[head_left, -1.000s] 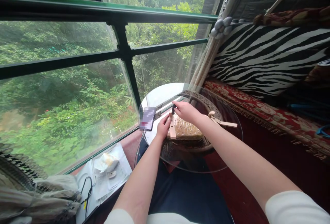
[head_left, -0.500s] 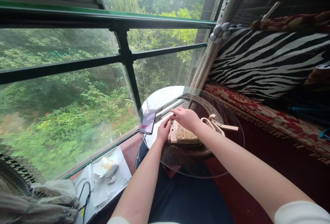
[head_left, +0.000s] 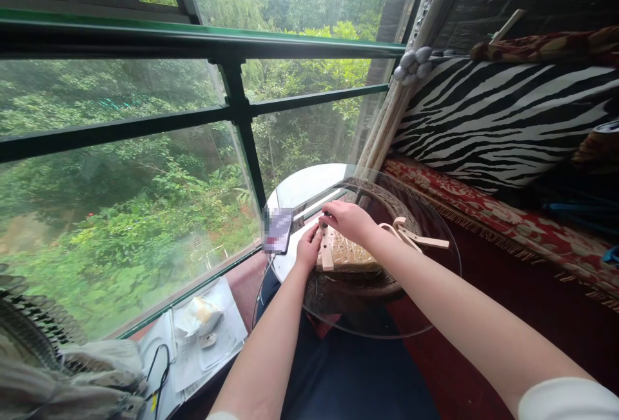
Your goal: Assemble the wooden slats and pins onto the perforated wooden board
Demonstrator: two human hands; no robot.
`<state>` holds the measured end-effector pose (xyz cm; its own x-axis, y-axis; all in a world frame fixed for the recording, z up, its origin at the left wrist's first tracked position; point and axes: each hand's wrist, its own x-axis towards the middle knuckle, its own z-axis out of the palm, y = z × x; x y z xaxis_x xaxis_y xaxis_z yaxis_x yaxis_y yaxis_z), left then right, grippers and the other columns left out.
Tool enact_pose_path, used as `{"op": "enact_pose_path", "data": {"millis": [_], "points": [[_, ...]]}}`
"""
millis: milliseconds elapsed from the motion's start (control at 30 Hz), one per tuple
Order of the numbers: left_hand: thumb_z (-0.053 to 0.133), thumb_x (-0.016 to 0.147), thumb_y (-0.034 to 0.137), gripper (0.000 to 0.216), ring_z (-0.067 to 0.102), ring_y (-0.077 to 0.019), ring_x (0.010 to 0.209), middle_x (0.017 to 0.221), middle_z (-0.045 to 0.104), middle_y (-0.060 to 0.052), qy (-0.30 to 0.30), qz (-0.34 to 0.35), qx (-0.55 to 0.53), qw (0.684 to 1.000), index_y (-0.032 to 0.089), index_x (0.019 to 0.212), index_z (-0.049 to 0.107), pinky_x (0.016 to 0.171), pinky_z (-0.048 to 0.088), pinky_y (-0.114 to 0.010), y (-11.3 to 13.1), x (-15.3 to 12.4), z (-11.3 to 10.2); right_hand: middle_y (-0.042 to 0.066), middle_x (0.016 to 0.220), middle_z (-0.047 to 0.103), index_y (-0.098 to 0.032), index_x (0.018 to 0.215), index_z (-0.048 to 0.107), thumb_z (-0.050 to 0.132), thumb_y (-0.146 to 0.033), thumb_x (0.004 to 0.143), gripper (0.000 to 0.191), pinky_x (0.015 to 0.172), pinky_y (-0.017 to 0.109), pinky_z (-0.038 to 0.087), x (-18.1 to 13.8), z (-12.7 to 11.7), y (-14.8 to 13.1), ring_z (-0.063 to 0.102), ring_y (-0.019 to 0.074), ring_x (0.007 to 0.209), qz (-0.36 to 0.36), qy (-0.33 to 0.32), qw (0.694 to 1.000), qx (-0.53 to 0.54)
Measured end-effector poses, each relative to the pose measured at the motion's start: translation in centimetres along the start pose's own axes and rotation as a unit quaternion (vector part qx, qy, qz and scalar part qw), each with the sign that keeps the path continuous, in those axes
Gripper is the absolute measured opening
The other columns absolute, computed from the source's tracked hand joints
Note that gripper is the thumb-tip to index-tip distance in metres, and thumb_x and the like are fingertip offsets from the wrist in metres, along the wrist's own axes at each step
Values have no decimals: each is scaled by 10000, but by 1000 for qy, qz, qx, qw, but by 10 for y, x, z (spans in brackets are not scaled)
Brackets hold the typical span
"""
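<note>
My left hand (head_left: 307, 249) is closed at the far end of a pale tan strap with holes in it (head_left: 327, 257). Just above that end, my right hand (head_left: 349, 219) has its fingers pinched on something small and dark that I cannot make out. Under the strap lies a light brown, spotted, shiny block or package (head_left: 355, 253), partly hidden by my right hand and forearm. More pale curved strips (head_left: 420, 239) rest to the right, partly behind my forearm. All of this is on a round glass table (head_left: 338, 326).
A phone (head_left: 279, 231) with a cable stands at the table's left edge, against the window side. Papers (head_left: 217, 336) and a crumpled white wrapper (head_left: 199, 317) lie on the sill at lower left. A zebra-striped cushion (head_left: 503, 123) is on the right seat.
The view has tilted slightly. My right fingers have shifted a little at the strap's far end; my left hand keeps its place on the strap.
</note>
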<state>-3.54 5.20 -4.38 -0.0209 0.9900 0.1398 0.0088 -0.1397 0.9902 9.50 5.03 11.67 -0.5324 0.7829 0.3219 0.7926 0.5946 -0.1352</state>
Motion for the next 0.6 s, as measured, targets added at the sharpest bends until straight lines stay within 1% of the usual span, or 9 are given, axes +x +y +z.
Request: {"op": "enact_pose_path", "data": {"millis": [67,133,233,300,400,467,533,600], "points": [[547,832,329,407,494,-237,1229,1270,589,-76,-1,2,0,1000,180,1208,594,1070,342,-380,0,0,0,61,792,619,-171,891,629,499,-332,892,207,670,254,397,-1,-1,0,563,158,722,-4,7,1000,6],[546,834,327,407,494,-234,1231,1279,583,-72,-4,3,-3,1000,187,1214,589,1072,341,-383,0,0,0,69,817,619,-166,933,636,493,-299,885,200,689,260,414,-2,-2,0,569,164,746,-21,17,1000,17],[561,826,339,407,497,-235,1229,1276,585,-68,-1,0,-9,1000,195,1205,595,1072,342,-383,0,1,0,86,929,619,-175,973,644,488,-232,867,197,736,266,434,-3,-1,2,580,167,815,-45,47,997,53],[572,820,350,410,500,-236,1225,1272,589,-69,2,-3,-11,1000,193,1197,601,1069,347,-379,0,1,0,83,975,617,-177,947,649,507,-214,848,177,739,266,442,-3,0,3,583,148,776,-32,61,994,82],[568,823,345,408,497,-233,1229,1282,581,-63,2,-3,-8,1000,198,1202,598,1067,352,-375,0,1,0,51,904,628,-180,994,640,544,-205,822,199,695,257,439,-3,3,3,556,114,644,14,60,992,108],[556,830,339,407,492,-234,1233,1287,577,-63,1,1,-2,1000,198,1210,594,1067,351,-376,0,0,-1,38,844,625,-189,1013,642,556,-236,830,207,677,252,423,-2,4,2,543,116,634,29,57,993,104],[546,835,342,412,492,-239,1232,1282,580,-70,-2,5,5,1000,191,1216,590,1067,351,-381,0,0,-1,39,802,615,-189,933,661,560,-299,845,174,670,250,404,-1,4,2,537,128,660,35,53,994,84],[541,839,349,417,497,-245,1226,1276,585,-76,-4,7,9,1000,184,1219,588,1064,354,-389,0,0,-1,44,770,601,-178,825,657,559,-360,849,208,658,253,387,0,5,1,526,137,670,48,51,996,60]]}}
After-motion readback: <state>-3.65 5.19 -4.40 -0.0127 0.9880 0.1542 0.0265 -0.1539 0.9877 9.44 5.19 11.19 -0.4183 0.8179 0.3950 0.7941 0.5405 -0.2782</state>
